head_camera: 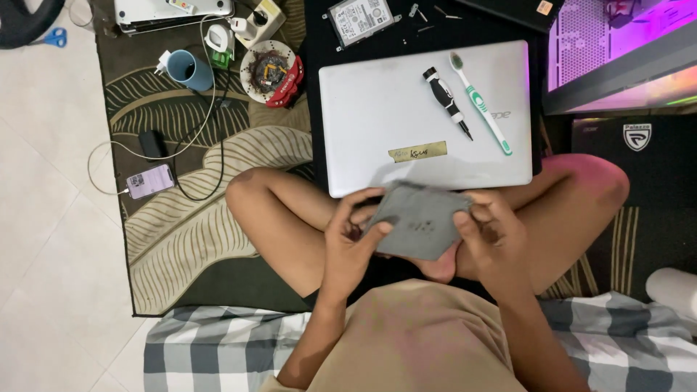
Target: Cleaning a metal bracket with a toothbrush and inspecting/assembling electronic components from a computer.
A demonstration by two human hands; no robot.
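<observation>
Grey pad: the flat grey rectangular piece (420, 221) is being held over the person's crossed legs, just in front of the near edge of the closed silver laptop (428, 116), overlapping that edge slightly.
Left hand: the left hand (353, 243) is gripping the pad's left end, thumb lying on its upper face, fingers curling beneath.
Right hand: the right hand (494, 243) is clamping the pad's right end in the same way; both hands are closed on the pad, apart from each other by its width.
Long axis: the pad's long side is running left to right between the 2 hands, tilted a little down toward the right.
Nearer hand: neither; each is holding 1 end.
On the laptop: a black screwdriver (447, 100) and a green-and-white toothbrush (481, 101) are lying side by side, well beyond the hands; a strip of tape (417, 152) is sitting nearer.
Farther off: a bare hard drive (361, 19) is resting beyond the laptop; a blue mug (187, 70) and a phone (150, 181) are lying on the leaf-patterned rug (189, 218) to the left.
Hidden: the pad's underside and the fingers beneath it are not showing; what the pad is cannot be told.
</observation>
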